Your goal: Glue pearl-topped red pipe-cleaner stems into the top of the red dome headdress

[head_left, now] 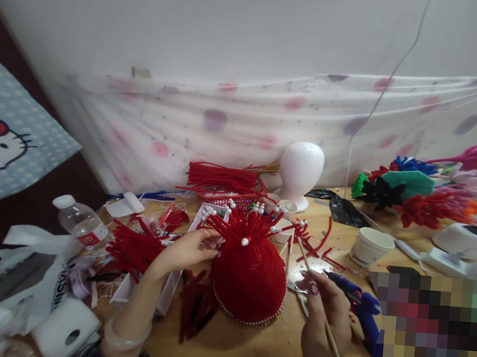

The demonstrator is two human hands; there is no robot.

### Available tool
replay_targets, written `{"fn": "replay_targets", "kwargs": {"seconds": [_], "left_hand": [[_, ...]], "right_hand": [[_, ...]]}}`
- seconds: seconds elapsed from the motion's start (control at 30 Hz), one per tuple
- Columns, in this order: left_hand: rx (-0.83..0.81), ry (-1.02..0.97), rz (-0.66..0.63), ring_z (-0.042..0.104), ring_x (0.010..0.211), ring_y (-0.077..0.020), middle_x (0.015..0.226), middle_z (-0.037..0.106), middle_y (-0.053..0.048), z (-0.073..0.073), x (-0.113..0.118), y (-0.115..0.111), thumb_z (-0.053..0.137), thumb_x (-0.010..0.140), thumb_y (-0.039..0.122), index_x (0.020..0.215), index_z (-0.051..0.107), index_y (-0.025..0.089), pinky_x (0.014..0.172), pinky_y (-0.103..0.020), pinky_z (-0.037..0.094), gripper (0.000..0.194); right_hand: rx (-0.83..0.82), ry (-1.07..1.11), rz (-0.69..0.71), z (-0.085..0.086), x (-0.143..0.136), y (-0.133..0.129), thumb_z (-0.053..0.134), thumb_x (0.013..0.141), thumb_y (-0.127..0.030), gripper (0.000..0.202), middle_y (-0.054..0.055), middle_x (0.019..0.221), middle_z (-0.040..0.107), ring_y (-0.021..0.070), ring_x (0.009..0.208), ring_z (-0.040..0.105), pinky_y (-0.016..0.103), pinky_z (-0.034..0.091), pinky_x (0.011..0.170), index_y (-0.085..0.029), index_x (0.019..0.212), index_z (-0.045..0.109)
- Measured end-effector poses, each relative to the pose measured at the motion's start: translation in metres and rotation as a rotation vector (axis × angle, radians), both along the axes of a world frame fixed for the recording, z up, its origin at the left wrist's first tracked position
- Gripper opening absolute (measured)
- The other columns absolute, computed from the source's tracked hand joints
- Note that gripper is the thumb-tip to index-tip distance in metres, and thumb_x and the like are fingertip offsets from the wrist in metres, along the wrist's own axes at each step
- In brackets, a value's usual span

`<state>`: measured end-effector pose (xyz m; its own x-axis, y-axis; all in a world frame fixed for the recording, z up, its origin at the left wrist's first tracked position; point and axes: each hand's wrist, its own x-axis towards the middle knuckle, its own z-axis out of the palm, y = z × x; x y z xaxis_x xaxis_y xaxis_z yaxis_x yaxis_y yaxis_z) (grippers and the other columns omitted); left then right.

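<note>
In the middle of the table stands a red, dome-shaped headpiece (250, 284), its lower edge lined with small pearls. Red fuzzy stems (241, 220) fan out from its top and carry white beads at their tips. My left hand (194, 247) is at the headpiece's upper left side, fingers curled in and fingertips against the base of the stems. To the right, my right hand (327, 306) is closed around a thin wooden stick (305, 255). The stick slants up and left, its upper end close to the beaded stems, apart from the dome.
Beside my right hand lies a blue glue gun (355, 295). A white foam head (301, 169), a red basket (240, 202) and a paper cup (371, 246) stand behind. Fuzzy flowers (426, 207) fill the right; a plastic bottle (82, 224) and red stems (134, 247) lie left.
</note>
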<state>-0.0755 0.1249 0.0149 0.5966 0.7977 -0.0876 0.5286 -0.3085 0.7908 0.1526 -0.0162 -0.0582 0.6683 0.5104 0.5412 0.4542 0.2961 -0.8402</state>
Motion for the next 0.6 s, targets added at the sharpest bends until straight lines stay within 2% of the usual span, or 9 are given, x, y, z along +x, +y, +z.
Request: {"fn": "replay_targets", "kwargs": {"seconds": [0.1,0.23,0.3,0.4,0.5,0.6], "left_hand": [[-0.111,-0.088,0.024,0.065,0.114,-0.0274,0.13,0.065,-0.012,-0.011,-0.005,-0.01,0.067,0.074,0.025,0.13,0.058,0.018,0.097,-0.039,0.051,0.057],[-0.07,-0.28,0.174,0.055,0.128,-0.0332,0.142,0.056,-0.014,-0.04,-0.002,-0.034,0.078,0.069,0.034,0.135,0.055,0.021,0.107,-0.047,0.043,0.07],[0.009,-0.374,0.306,0.049,0.133,-0.0323,0.144,0.053,-0.013,-0.056,0.008,-0.05,0.074,0.075,0.037,0.135,0.055,0.022,0.111,-0.049,0.039,0.065],[0.117,-0.399,0.443,0.041,0.14,-0.0302,0.149,0.048,-0.012,-0.073,0.03,-0.071,0.066,0.084,0.04,0.138,0.052,0.022,0.116,-0.05,0.032,0.058],[0.168,-0.362,0.481,0.032,0.145,-0.0278,0.154,0.04,-0.014,-0.082,0.049,-0.081,0.058,0.089,0.042,0.143,0.045,0.018,0.12,-0.051,0.024,0.06],[0.201,-0.373,0.503,0.032,0.145,-0.0264,0.154,0.04,-0.015,-0.086,0.058,-0.079,0.052,0.092,0.042,0.143,0.043,0.016,0.12,-0.051,0.023,0.058]], "right_hand": [[-0.154,0.064,0.032,-0.005,0.003,0.009,0.046,0.094,-0.048,0.038,0.01,0.099,0.071,0.023,0.088,0.068,0.038,0.053,0.078,-0.018,0.111,0.062],[-0.308,-0.083,0.276,-0.011,0.012,0.025,0.041,0.095,-0.051,0.042,0.013,0.113,0.07,0.0278,0.104,0.065,0.046,0.052,0.09,-0.019,0.112,0.063],[-0.315,-0.175,0.364,-0.014,0.015,0.033,0.047,0.093,-0.05,0.042,0.013,0.124,0.066,0.029,0.115,0.061,0.05,0.047,0.098,-0.021,0.121,0.059],[-0.291,-0.305,0.45,-0.017,0.015,0.041,0.053,0.092,-0.046,0.046,0.013,0.137,0.057,0.0288,0.128,0.052,0.05,0.042,0.107,-0.021,0.13,0.052],[-0.269,-0.402,0.481,-0.017,0.013,0.047,0.055,0.091,-0.044,0.05,0.014,0.14,0.054,0.0286,0.131,0.049,0.05,0.041,0.109,-0.021,0.135,0.048],[-0.242,-0.456,0.49,-0.016,0.013,0.052,0.057,0.091,-0.043,0.052,0.015,0.14,0.053,0.0286,0.131,0.048,0.05,0.041,0.109,-0.021,0.137,0.046]]}}
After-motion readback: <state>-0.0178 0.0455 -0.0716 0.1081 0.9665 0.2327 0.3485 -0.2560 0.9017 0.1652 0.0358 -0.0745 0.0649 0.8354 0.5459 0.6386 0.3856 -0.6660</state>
